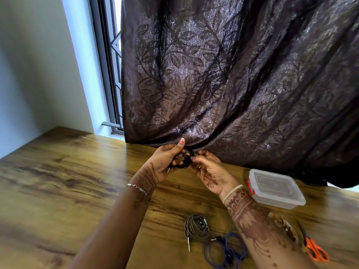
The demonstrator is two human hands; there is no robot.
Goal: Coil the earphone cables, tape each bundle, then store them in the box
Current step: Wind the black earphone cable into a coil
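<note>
In the middle of the frame, raised above the table (68,171), both hands work a black earphone cable (185,162) wound into a small ring. The left hand (165,162) curls round the ring from the frame's left, with one fingertip standing above its top edge. The right hand (208,169) pinches the opposite side with its fingertips. The step looks like finishing this coil before taping. To do it well, the left hand should clamp all the loops at one spot so none springs loose, while the right lays the free end flat against the bundle. Even loops will tape more neatly.

At lower centre lies a grey coiled cable (196,227), and just beside it, lower right, a blue cable (225,249) in looser loops. Neither is visibly taped. The clear box (275,189) sits at right with its lid on, so it needs opening before storing. Orange scissors (312,248) lie at lower right. No tape roll shows clearly.
</note>
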